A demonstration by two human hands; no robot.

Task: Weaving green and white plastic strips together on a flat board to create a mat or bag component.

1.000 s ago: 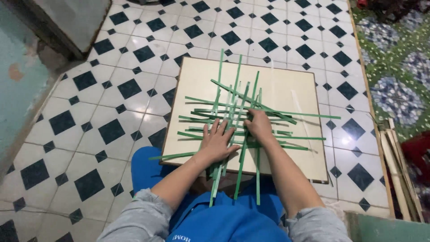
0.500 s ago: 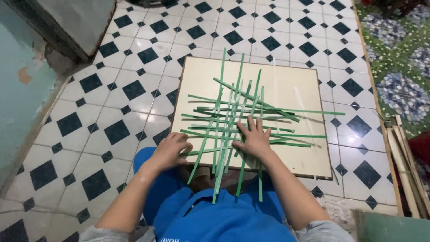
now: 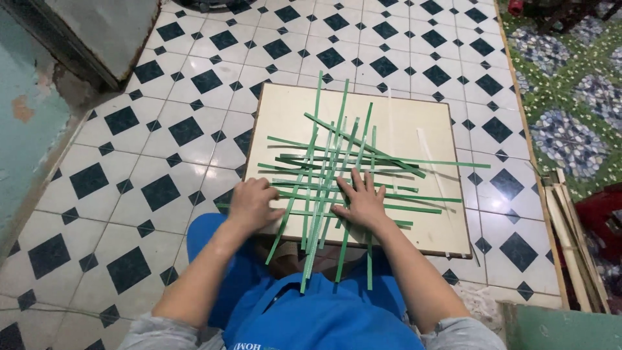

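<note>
1. Two hands sit at 6 o'clock on the board (image 3: 414, 123).
2. Right hand (image 3: 363, 202) lies flat, fingers spread, pressing the strips (image 3: 327, 175).
3. Left hand (image 3: 253, 204), curled, grips the board's 7 o'clock edge, beside them.

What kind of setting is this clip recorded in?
Probably a home floor used as a craft spot. The person sits on diamond-patterned floor tiles, both hands on green strips laid crosswise on a pale board, with a floral mat alongside.
</note>
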